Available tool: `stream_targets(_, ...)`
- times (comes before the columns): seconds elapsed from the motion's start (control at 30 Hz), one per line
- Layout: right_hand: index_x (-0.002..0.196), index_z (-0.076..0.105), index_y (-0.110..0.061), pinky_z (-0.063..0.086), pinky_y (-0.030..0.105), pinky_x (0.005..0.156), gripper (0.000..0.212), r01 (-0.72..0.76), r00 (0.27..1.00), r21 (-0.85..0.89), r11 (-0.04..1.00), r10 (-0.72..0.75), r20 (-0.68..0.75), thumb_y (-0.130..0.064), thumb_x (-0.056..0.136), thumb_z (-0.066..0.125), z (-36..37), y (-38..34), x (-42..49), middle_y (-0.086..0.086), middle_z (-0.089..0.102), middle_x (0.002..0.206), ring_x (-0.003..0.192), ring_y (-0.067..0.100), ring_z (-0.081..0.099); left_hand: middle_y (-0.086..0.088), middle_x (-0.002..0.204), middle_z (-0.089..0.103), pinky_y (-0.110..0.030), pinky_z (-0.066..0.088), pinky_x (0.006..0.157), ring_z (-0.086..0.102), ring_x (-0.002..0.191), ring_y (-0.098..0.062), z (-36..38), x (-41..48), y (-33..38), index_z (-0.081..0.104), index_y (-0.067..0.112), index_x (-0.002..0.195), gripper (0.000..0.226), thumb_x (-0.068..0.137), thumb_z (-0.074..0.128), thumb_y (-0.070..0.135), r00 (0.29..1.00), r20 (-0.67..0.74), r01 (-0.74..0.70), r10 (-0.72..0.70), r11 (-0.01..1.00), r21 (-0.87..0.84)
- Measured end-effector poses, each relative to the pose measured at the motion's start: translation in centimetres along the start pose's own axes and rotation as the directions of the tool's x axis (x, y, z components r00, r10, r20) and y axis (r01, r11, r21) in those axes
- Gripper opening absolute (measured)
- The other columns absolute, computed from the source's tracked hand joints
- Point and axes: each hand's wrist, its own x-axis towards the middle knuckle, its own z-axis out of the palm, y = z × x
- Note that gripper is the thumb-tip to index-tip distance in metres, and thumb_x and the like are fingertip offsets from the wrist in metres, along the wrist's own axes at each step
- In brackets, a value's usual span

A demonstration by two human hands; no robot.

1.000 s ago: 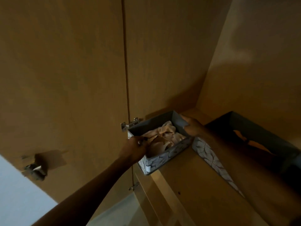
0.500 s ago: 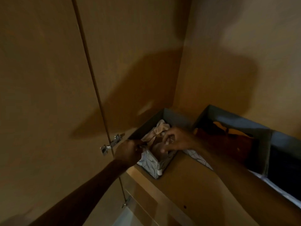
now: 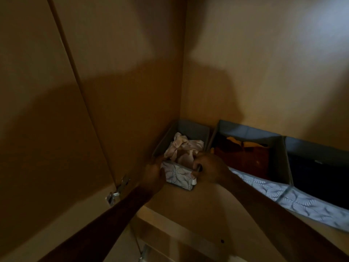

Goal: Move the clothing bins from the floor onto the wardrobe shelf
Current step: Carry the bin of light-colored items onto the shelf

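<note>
A small grey fabric bin (image 3: 178,176) with a pale leaf pattern stands on the wardrobe shelf (image 3: 204,208), deep in the left corner. Crumpled cream clothing (image 3: 184,148) fills it. My left hand (image 3: 154,175) grips the bin's front left corner. My right hand (image 3: 209,170) grips its front right corner at the rim. Both forearms reach up from below and hide part of the shelf front.
To the right a larger patterned bin (image 3: 279,193) holds brown and orange clothes (image 3: 243,156) in one compartment and dark clothes (image 3: 319,174) in another. The wardrobe side wall (image 3: 132,91) is at the left, with a metal hinge (image 3: 117,191) on the open door.
The small bin has slid further back into the shelf corner, beside the larger bin. My right hand shifted from the bin's far side to its front right corner.
</note>
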Motion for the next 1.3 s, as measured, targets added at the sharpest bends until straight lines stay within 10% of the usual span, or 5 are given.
stream_targets(0.67,0.100,0.073,-0.011,0.046,0.035,0.082,0.024,-0.227,0.969,-0.177,0.958,0.205,-0.134,-0.026,0.085,0.062,2.0,-0.6,3.5,0.012,0.067,0.106,0.098,0.032,0.063,-0.005,0.164,-0.008,-0.042,0.028,0.117,0.014,0.149,-0.029,0.8,5.4,-3.1,0.004,0.022,0.155,0.082,0.092,0.056,0.025,0.977,0.214,-0.026,-0.020,0.977,0.213)
stream_targets(1.3,0.098,0.074,-0.013,0.052,0.033,0.077,0.020,-0.332,0.927,-0.118,0.936,0.301,-0.222,-0.026,0.085,0.065,2.2,1.3,5.4,0.008,0.069,0.105,0.095,0.028,0.066,-0.005,0.164,-0.004,-0.045,0.021,0.119,0.008,0.150,-0.027,0.7,9.3,-3.1,0.007,0.022,0.155,0.086,0.090,0.063,0.025,0.951,0.308,-0.066,0.030,0.992,0.106)
